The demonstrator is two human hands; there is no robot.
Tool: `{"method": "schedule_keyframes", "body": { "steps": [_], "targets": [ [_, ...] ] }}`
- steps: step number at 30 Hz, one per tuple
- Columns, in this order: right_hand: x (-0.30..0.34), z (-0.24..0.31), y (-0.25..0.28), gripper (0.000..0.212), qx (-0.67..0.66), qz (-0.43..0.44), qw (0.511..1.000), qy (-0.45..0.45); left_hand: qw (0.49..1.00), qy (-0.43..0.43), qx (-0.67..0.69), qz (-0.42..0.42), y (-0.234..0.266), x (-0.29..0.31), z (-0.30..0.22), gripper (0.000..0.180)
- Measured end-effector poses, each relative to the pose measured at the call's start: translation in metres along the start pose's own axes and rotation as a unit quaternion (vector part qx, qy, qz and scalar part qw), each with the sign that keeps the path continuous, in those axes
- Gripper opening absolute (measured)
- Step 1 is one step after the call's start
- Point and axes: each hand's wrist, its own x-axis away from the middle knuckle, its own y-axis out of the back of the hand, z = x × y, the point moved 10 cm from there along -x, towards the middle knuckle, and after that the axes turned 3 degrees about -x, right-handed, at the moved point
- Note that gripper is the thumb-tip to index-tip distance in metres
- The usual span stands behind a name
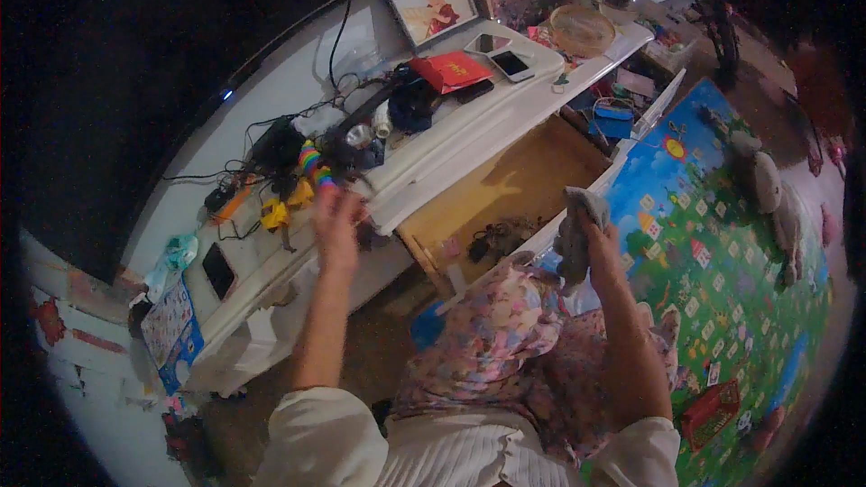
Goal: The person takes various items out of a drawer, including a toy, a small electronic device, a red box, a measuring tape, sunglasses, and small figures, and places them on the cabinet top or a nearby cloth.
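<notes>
My left hand (338, 224) is over the edge of the white cabinet top, slightly blurred, its fingers apart. Its fingertips come up to a rainbow-striped thing (311, 160); whether they touch it I cannot tell. Yellow pieces (276, 214) and black cables lie just left of these fingers. A crumpled grey cloth (574, 248) is gripped in my right hand (603, 248), above the front of a pulled-out drawer (532, 162). Inside the drawer, a dark tangle (502, 239) lies on the wooden bottom.
On the cabinet top (406, 176) are a red envelope (448, 71), phones (512, 66), a framed picture (433, 7) and a woven basket (582, 30). A second drawer holds a blue item (613, 117). A colourful play mat (713, 307) covers the floor at right.
</notes>
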Motion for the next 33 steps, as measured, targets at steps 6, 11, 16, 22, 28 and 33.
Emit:
{"method": "schedule_keyframes", "body": {
  "steps": [6, 11, 16, 22, 28, 33],
  "targets": [
    [-0.001, -0.025, -0.012, 0.031, 0.053, 0.041, 0.998, -0.015, 0.978, 0.027, 0.207, -0.016, 0.056, -0.021, 0.006, 0.017],
    [-0.007, -0.027, 0.002, 0.032, 0.099, 0.009, 0.995, 0.000, 0.965, 0.107, -0.039, 0.237, -0.076, 0.054, 0.094, 0.018],
    [-0.004, -0.021, 0.012, 0.034, 0.115, -0.015, 0.993, 0.005, 0.860, -0.083, -0.375, 0.336, -0.142, 0.070, 0.231, 0.018],
    [0.003, -0.013, 0.013, 0.034, 0.116, -0.005, 0.993, 0.015, 0.774, -0.364, -0.461, 0.234, -0.176, 0.086, 0.224, 0.030],
    [0.005, -0.007, -0.010, 0.031, 0.100, 0.037, 0.994, -0.006, 0.837, -0.092, -0.434, 0.321, -0.169, 0.060, 0.254, 0.036],
    [0.003, -0.025, -0.014, 0.032, 0.072, 0.066, 0.995, -0.012, 0.828, 0.348, 0.156, 0.411, -0.189, 0.103, 0.143, 0.036]
  ]
}}
